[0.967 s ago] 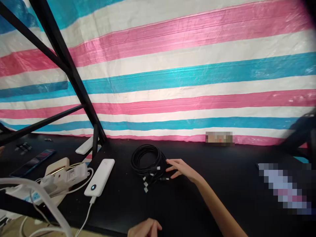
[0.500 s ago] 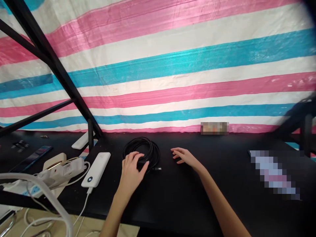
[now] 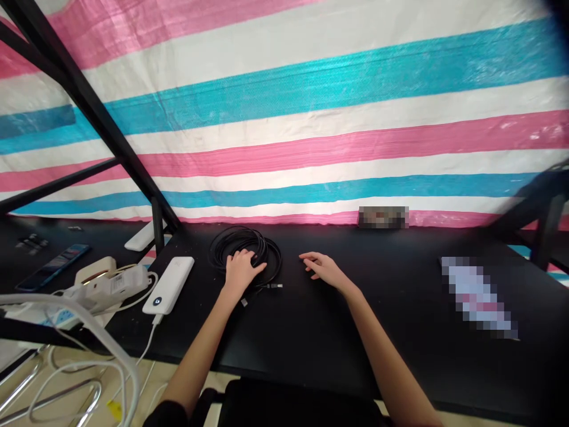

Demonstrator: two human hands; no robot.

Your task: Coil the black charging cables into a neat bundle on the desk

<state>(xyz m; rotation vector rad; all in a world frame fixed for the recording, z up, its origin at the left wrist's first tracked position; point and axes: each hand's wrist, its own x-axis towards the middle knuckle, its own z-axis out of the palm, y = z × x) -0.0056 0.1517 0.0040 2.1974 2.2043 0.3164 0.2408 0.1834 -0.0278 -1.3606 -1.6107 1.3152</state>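
I see the left hand (image 3: 240,271) over the cable (image 3: 264,245) mid-frame, grip unclear. The right hand (image 3: 326,270), relaxed, empty, sits farther right.

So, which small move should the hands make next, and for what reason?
Perhaps bring the right hand to the nearer plug: this hand looks free and is apart from the coil, while the left hand is over the coil and that plug sticks out towards the right.
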